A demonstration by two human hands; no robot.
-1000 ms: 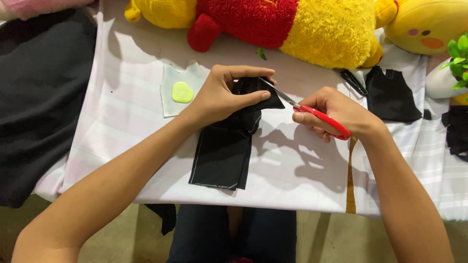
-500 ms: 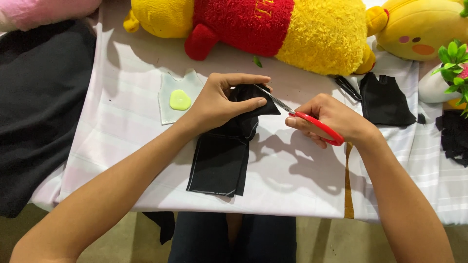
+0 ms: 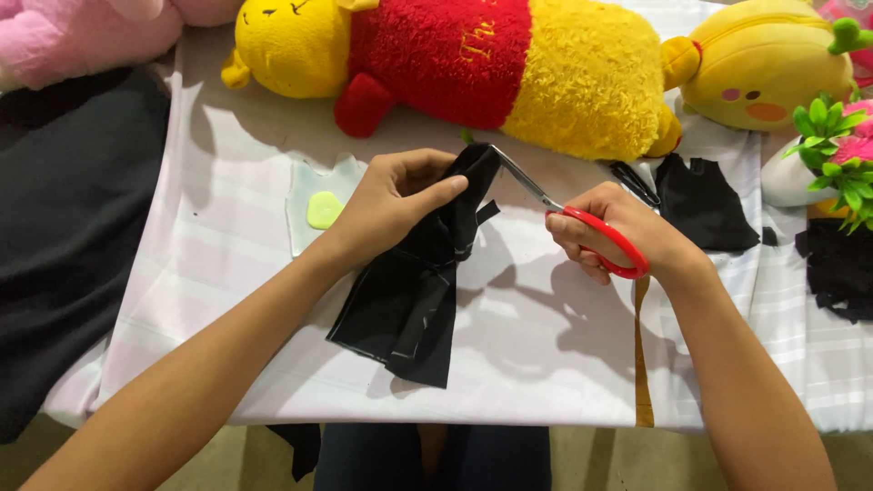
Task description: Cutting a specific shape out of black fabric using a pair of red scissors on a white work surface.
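Observation:
My left hand [image 3: 393, 198] pinches the upper end of a folded piece of black fabric [image 3: 409, 300] and lifts it off the white tablecloth [image 3: 227, 273]; the lower end still lies on the cloth. My right hand [image 3: 618, 238] grips red-handled scissors [image 3: 582, 225]. Their metal blades reach up and left to the top edge of the fabric, close to my left fingers.
A yellow and red plush bear [image 3: 473, 68] lies along the back, with a pink plush [image 3: 82, 32] at left and a yellow plush [image 3: 764, 59] at right. A clear bag with a green chalk piece [image 3: 323, 209], black fabric pieces [image 3: 705, 205], a potted plant [image 3: 832, 136] and dark cloth [image 3: 64, 227] surround me.
My left hand has raised and bunched the fabric's upper end, so the piece now hangs slanted. The scissors have moved up to its top edge.

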